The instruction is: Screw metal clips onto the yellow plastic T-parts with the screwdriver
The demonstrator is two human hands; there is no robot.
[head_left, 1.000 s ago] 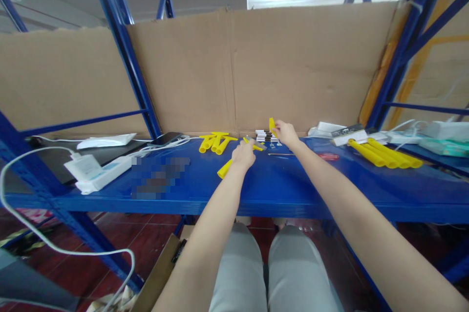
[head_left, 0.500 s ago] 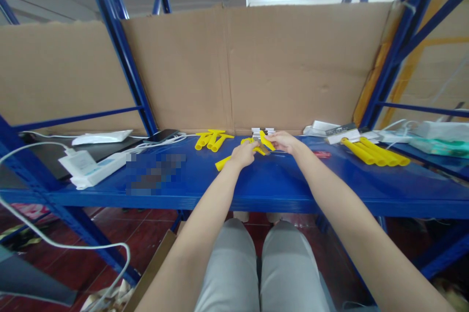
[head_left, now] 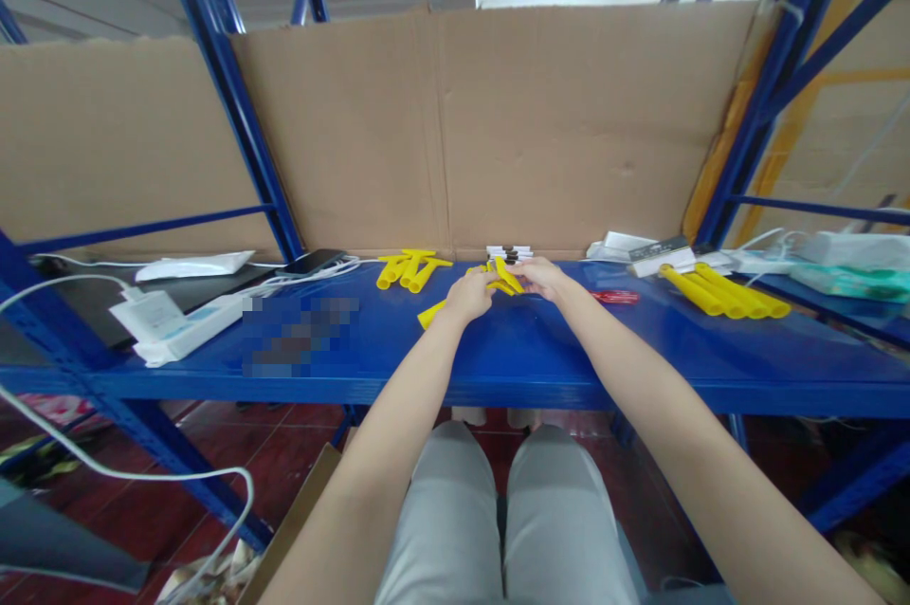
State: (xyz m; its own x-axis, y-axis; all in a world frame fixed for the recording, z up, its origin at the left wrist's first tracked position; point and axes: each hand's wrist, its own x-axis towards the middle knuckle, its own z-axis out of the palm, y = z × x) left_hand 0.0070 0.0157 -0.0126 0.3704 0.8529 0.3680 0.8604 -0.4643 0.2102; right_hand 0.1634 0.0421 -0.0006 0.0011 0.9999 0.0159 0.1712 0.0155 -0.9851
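My left hand (head_left: 467, 295) is closed around a yellow plastic tool with a round tubular handle (head_left: 430, 314), which sticks out to the left below the fist. My right hand (head_left: 541, 277) pinches a flat yellow piece (head_left: 506, 276) against the tool's wider end. Fingers hide most of the joint between the two parts, so I cannot tell whether they are fitted together. Just behind the hands lie several small black-and-white items (head_left: 509, 252). To the left, a group of yellow T-shaped tools (head_left: 414, 269) rests on the blue shelf (head_left: 526, 349).
Several yellow tubes (head_left: 725, 292) lie at the right, near small boxes (head_left: 661, 256). A red tool (head_left: 617, 298) is beside my right wrist. At left are a white power strip (head_left: 191, 325) with cables and a dark phone (head_left: 318, 262). Cardboard (head_left: 569, 131) walls the back.
My right hand has moved slightly left, bringing the flat yellow piece closer to my left hand. The red tool shows more beside my right wrist. My left hand keeps its grip.
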